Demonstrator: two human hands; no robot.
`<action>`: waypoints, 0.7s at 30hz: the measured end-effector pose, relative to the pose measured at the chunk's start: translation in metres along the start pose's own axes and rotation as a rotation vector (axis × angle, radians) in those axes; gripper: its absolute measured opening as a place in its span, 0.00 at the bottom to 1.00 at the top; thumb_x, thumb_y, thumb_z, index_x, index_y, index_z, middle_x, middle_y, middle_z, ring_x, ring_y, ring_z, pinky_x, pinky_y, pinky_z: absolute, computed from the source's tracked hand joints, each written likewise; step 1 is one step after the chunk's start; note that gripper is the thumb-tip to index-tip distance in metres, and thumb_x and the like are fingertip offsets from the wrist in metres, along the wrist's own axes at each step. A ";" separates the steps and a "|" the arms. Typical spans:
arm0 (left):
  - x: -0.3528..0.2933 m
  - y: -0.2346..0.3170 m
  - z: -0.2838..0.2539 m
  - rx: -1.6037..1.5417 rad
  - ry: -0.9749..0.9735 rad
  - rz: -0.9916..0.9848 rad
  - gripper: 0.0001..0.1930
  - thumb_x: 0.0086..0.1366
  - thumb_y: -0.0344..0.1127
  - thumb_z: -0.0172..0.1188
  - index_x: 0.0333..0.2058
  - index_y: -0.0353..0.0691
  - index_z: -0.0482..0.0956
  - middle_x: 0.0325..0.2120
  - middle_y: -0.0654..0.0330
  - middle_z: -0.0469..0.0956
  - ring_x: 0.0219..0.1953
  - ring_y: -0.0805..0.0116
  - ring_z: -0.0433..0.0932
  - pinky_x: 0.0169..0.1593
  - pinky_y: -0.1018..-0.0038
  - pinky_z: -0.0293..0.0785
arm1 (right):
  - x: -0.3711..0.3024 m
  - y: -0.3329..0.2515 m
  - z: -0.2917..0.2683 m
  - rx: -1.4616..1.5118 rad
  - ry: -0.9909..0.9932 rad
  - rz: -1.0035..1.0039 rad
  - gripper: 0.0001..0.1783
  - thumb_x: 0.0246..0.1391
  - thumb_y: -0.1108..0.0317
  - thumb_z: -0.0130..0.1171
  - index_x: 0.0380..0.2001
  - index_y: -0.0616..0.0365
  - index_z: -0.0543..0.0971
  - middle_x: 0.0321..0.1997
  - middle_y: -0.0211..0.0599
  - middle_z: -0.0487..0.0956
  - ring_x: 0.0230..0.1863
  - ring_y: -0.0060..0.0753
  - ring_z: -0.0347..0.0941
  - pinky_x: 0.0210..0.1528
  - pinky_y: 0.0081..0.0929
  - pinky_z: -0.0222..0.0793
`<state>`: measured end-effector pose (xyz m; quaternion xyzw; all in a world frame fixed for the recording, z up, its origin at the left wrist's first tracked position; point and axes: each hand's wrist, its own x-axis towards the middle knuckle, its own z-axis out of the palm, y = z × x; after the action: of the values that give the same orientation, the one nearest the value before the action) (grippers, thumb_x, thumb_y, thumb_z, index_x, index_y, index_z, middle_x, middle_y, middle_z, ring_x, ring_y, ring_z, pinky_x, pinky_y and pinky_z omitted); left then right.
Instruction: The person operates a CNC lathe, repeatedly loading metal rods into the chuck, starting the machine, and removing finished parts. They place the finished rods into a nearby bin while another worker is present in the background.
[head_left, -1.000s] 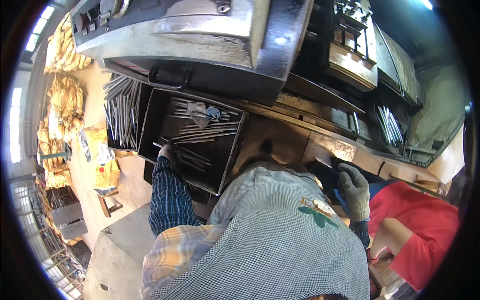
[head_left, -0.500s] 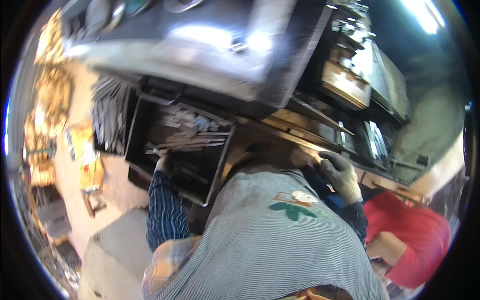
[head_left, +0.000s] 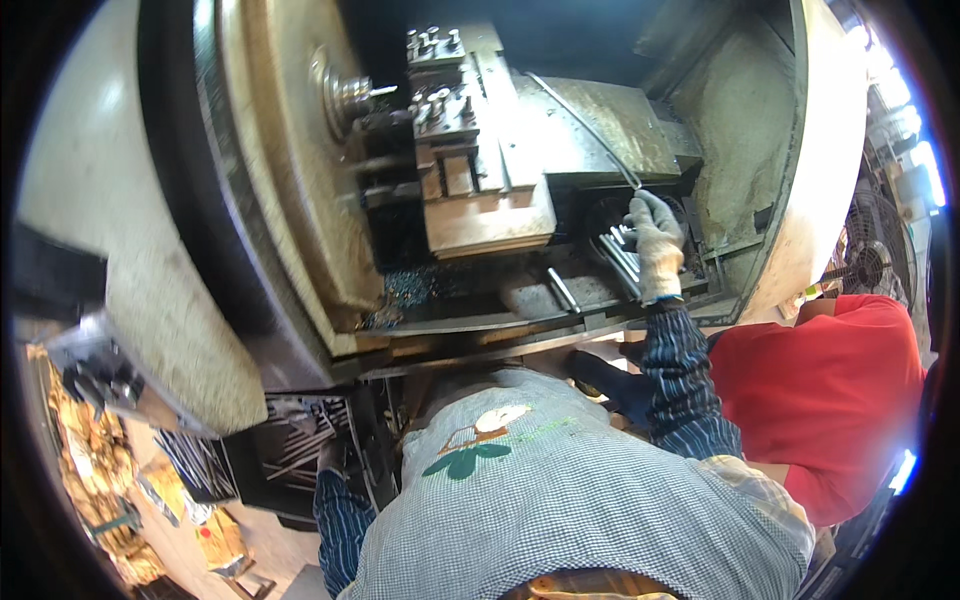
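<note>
Rods at both hands; right hand newly over the machine

1. Checked apron (head_left: pixel 600 510): worn by the person, lower centre of the frame.

2. Left hand (head_left: pixel 333 458): gloved, lower left, still down in the dark bin (head_left: pixel 365 428). Finger spread and any hold could not be told in the shadow. Loose metal rods (head_left: pixel 298 458) lay beside it.

3. Second lot of rods (head_left: pixel 195 465): bundled, to the left of the bin.

4. Right hand (head_left: pixel 657 238): gloved, right of centre. A second earlier it was raised and empty beside the co-worker; now it had come over the machine (head_left: pixel 505 318). Fingers half curled, at the lower end of a thin pipe (head_left: pixel 580 125); whether they gripped it could not be told.

5. Short rods (head_left: pixel 620 262): a small group just below and left of that hand, with one single rod (head_left: pixel 563 290) lying apart, further left.

6. Meaning, as judged: with the view swung right, the work now took in the rods inside the machine as well as the bin.

7. Metal block (head_left: pixel 490 215) and round holder (head_left: pixel 345 100): upper centre and upper left.

8. Co-worker in a red shirt (head_left: pixel 820 390): right edge. Fan (head_left: pixel 865 250): beyond.
</note>
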<state>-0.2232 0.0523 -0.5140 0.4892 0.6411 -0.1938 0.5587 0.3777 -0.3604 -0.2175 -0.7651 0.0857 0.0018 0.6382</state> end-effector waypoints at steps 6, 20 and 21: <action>-0.085 0.056 -0.020 -0.411 0.344 -0.035 0.21 0.68 0.45 0.57 0.55 0.43 0.78 0.53 0.53 0.79 0.51 0.54 0.80 0.50 0.54 0.80 | 0.073 0.117 -0.009 -0.740 -0.076 0.113 0.29 0.57 0.50 0.62 0.57 0.55 0.78 0.59 0.54 0.79 0.61 0.55 0.75 0.61 0.42 0.70; -0.417 0.308 0.059 0.285 1.855 1.526 0.26 0.75 0.45 0.51 0.61 0.30 0.71 0.57 0.43 0.75 0.59 0.54 0.75 0.64 0.62 0.70 | 0.083 0.175 -0.015 -1.695 -0.191 -0.027 0.12 0.67 0.62 0.52 0.49 0.41 0.81 0.51 0.32 0.82 0.54 0.38 0.79 0.47 0.39 0.78; -0.438 0.343 0.097 0.286 1.782 1.633 0.26 0.75 0.46 0.51 0.61 0.29 0.71 0.56 0.43 0.75 0.60 0.54 0.74 0.64 0.61 0.70 | 0.084 0.172 -0.016 -1.696 -0.201 0.006 0.12 0.67 0.62 0.51 0.50 0.41 0.81 0.50 0.32 0.82 0.54 0.38 0.79 0.48 0.39 0.78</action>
<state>0.0724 -0.0522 -0.0439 0.7676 0.2765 0.5499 -0.1786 0.4358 -0.4162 -0.3919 -0.9801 0.0004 0.1347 -0.1458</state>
